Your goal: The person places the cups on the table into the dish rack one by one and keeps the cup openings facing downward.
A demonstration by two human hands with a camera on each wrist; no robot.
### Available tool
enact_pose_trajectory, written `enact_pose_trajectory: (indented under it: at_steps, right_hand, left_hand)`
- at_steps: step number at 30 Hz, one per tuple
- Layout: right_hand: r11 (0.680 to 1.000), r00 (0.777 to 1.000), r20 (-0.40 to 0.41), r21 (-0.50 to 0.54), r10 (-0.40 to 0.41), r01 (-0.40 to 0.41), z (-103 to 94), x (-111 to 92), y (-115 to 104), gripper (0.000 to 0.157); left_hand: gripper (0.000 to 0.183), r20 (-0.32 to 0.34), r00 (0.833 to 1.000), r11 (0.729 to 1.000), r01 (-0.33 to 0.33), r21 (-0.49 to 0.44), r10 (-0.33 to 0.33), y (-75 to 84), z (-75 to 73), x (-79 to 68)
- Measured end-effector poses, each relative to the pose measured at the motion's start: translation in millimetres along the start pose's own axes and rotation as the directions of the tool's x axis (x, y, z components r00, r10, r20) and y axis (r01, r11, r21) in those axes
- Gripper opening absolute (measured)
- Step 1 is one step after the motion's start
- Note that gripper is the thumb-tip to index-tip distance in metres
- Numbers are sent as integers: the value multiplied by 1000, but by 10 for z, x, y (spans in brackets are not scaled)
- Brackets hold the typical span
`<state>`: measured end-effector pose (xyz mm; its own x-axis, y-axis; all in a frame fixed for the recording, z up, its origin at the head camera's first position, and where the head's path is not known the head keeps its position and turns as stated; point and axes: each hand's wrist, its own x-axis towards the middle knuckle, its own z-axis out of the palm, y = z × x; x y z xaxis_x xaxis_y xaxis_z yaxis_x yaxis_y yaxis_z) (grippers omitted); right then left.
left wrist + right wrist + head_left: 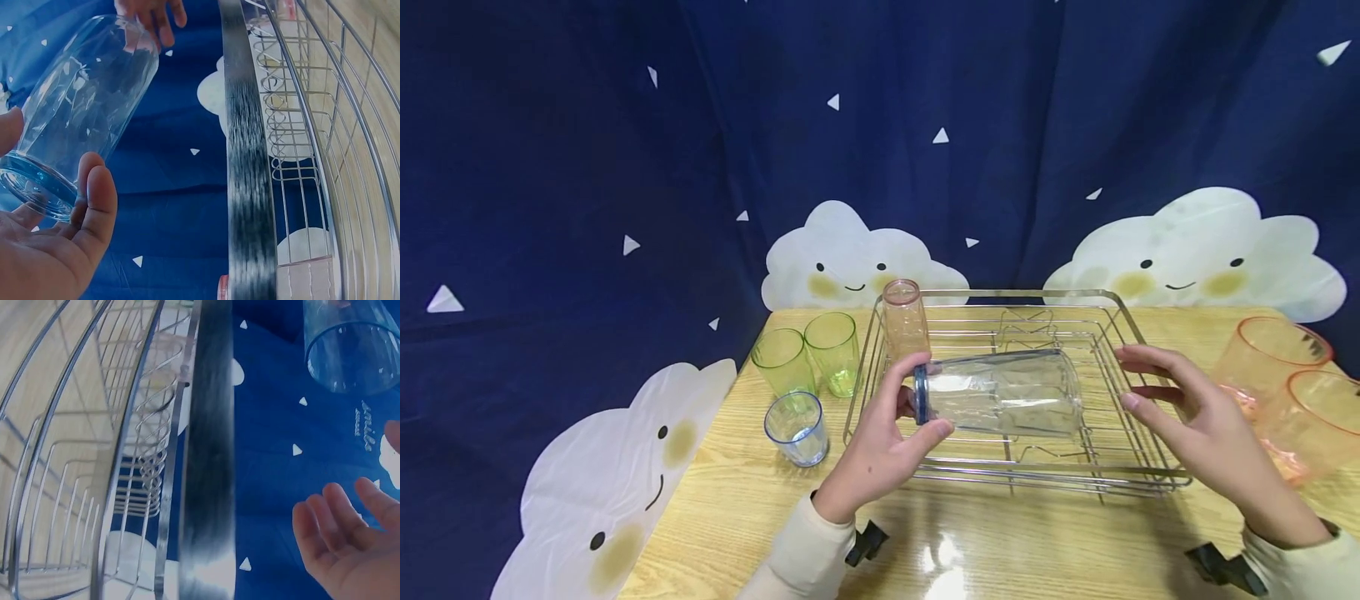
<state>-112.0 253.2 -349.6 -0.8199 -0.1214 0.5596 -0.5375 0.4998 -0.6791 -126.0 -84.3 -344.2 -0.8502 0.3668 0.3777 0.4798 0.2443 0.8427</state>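
Observation:
In the head view a tall clear bluish glass [1000, 393] lies sideways in the air above a wire dish rack [1045, 477]. My left hand [880, 437] grips it by its thick blue base, fingers and thumb round the end. The left wrist view shows the same glass [87, 94] tilted, its base within the fingers of the left hand [56, 244]. My right hand [1195, 425] is held apart from the glass's open mouth, over the rack's right side, fingers loosely bent with nothing in them. A pinkish-orange glass [904, 325] stands upside down in the rack's back left corner.
Two green glasses [781, 358] and a small blue-rimmed glass [797, 429] stand on the wooden table [722, 508] left of the rack. Two large orange glasses [1270, 350] stand at the right. Behind hangs a dark blue curtain [880, 100] with clouds.

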Motion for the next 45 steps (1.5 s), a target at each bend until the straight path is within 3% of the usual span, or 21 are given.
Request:
enact_pose_trajectory:
  at_steps: [5,11,16,24,31,35,40,45]
  right_hand:
    - [998,998,-32,-31,61,-62,-44,-38,98,49]
    - [988,995,-74,-130,68,-77,-26,-63,200,44]
    - [966,992,-107,-242,73,-97,10,-108,286,43]
    - [904,979,-98,-377,179,-203,-21,-138,403,45]
    - [898,974,-151,-385,168,-215,-29,-143,494,43]
    - [875,966,-115,-409,232,-259,-39,-129,551,51]
    - [841,934,-51,-421,353,-340,-25,-107,617,63]
    - [835,923,-40,-412,383,-365,-33,-83,665,67]
  left_hand:
    - [72,-2,1000,1000,-23,-5,23,-3,-8,5]
    - [72,-42,998,999,-45,17,46,-22,-31,-15]
    - [72,-56,998,999,-33,22,34,-52,-44,-43]
    - [73,-65,997,999,-32,17,33,-83,-63,-75]
    - [73,-63,997,999,-39,22,41,-94,-79,-82]
    - [73,-68,997,999,-27,29,29,-107,-86,-84]
    - [73,-68,996,997,-53,49,56,-137,-86,-83]
    - [73,-70,996,997,-50,61,55,-152,-91,-80]
